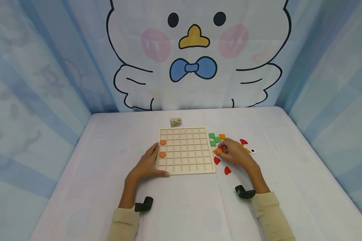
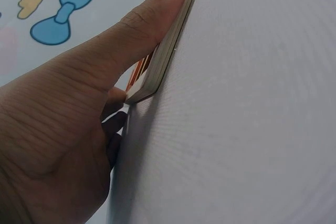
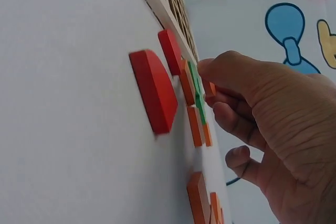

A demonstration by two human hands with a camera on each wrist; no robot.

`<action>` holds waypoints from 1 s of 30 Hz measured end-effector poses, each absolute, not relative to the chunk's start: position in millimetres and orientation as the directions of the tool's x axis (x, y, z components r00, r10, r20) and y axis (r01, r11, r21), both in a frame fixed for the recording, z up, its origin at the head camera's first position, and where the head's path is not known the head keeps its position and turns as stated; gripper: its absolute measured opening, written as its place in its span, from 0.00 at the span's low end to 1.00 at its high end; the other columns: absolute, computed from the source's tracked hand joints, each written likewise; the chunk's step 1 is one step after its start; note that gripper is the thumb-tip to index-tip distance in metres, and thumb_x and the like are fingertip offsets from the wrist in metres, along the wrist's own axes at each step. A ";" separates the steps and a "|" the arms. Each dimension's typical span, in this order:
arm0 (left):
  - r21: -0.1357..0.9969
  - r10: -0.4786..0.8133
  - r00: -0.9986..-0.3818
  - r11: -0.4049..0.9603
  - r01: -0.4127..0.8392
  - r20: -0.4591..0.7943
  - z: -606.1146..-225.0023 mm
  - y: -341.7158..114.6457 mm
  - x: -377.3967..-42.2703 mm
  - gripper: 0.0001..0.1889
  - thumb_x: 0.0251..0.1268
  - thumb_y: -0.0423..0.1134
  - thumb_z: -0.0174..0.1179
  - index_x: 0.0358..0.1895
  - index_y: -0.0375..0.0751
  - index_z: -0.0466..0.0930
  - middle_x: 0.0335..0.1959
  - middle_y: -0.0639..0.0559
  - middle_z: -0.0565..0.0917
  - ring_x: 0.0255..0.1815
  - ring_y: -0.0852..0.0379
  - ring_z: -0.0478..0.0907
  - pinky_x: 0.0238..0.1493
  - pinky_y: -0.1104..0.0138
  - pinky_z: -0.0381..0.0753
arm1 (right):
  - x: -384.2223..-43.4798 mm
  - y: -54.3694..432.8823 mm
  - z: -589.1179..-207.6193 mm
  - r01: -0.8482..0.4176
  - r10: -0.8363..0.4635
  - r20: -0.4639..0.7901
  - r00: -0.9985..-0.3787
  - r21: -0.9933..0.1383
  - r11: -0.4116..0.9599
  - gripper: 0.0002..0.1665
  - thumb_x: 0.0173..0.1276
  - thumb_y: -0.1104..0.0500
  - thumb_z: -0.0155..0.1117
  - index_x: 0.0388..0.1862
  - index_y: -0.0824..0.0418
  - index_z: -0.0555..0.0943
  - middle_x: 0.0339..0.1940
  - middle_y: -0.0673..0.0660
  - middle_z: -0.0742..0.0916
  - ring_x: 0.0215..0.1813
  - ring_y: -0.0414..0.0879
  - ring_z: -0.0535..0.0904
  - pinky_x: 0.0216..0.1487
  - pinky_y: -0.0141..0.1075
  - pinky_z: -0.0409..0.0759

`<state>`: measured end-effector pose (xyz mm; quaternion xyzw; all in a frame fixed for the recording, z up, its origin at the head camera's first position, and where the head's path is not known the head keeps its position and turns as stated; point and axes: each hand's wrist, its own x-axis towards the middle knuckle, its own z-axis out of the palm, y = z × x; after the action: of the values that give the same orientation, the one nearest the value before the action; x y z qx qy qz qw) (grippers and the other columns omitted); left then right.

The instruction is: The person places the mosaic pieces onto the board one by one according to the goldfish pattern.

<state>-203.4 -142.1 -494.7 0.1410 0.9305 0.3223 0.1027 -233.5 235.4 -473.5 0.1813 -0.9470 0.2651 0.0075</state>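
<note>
A square wooden grid board (image 1: 185, 150) lies flat, with two round orange pieces (image 1: 163, 142) in cells along its left side. My left hand (image 1: 147, 164) holds the board's near left corner, thumb on the front edge and fingers at the left side. In the left wrist view, that thumb lies along the board edge (image 2: 152, 80). At the board's right, my right hand (image 1: 233, 152) pinches an orange piece (image 3: 209, 88) between thumb and fingers, partly hidden by them. Beneath and beside it lie more orange pieces (image 1: 216, 151), green squares (image 1: 213, 143) and red wedges (image 1: 227, 170).
A small patterned card or packet (image 1: 175, 122) lies behind the board. Right of the right hand are another red wedge (image 1: 243, 141) and a round white piece with a black dot (image 1: 253, 151). A printed curtain (image 1: 196, 90) stands behind the white-covered table (image 1: 184, 207).
</note>
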 end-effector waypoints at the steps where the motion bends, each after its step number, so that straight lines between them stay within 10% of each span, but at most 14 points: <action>1: 0.631 0.327 -0.940 0.751 0.193 -0.101 -494.7 -142.2 -203.2 0.70 0.37 0.65 0.76 0.78 0.36 0.40 0.81 0.43 0.44 0.81 0.42 0.43 0.77 0.47 0.54 | -234.0 231.9 -473.6 -0.358 -0.349 0.115 -0.930 -0.498 0.790 0.14 0.63 0.54 0.69 0.45 0.60 0.82 0.34 0.51 0.80 0.37 0.43 0.73 0.36 0.30 0.75; 30: 0.636 0.328 -0.938 0.748 0.189 -0.107 -492.7 -141.2 -203.0 0.69 0.39 0.62 0.77 0.78 0.36 0.39 0.81 0.43 0.43 0.81 0.42 0.42 0.77 0.48 0.53 | -246.3 143.2 -472.6 -0.605 -0.594 0.183 -0.783 -0.444 0.661 0.09 0.66 0.56 0.66 0.42 0.58 0.83 0.39 0.50 0.82 0.38 0.41 0.76 0.41 0.33 0.78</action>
<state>-203.0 -141.2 -492.7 0.1393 0.9289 0.3263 0.1065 -246.3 143.2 -472.6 0.3291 -0.9112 0.2476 0.0110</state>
